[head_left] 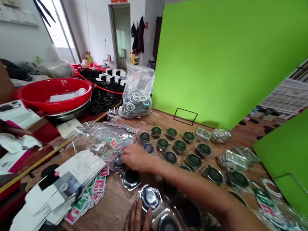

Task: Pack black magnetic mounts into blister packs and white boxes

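Observation:
Rows of clear plastic packs with dark round discs inside lie on the wooden table (pixel 106 218). My left hand (pixel 137 225) rests with its fingers stretched out, the fingertips by a pack with a shiny black disc (pixel 151 197). Another black-disc pack (pixel 168 229) is close at its right. My right arm reaches across the rows. At its end, my right hand (pixel 136 157) has curled fingers right beside a black-disc pack (pixel 118 162) at the far left of the rows. What lies between those fingertips is hidden. Green-disc packs (pixel 179 146) sit beyond the arm.
Folded white boxes (pixel 74 171) and red and green printed cards (pixel 97 189) are stacked at left. Behind them stand a red basin (pixel 55 91) and a clear bag of rings (pixel 138 95). A green board (pixel 219 57) borders the back. Empty clear packs (pixel 234 160) lie at right.

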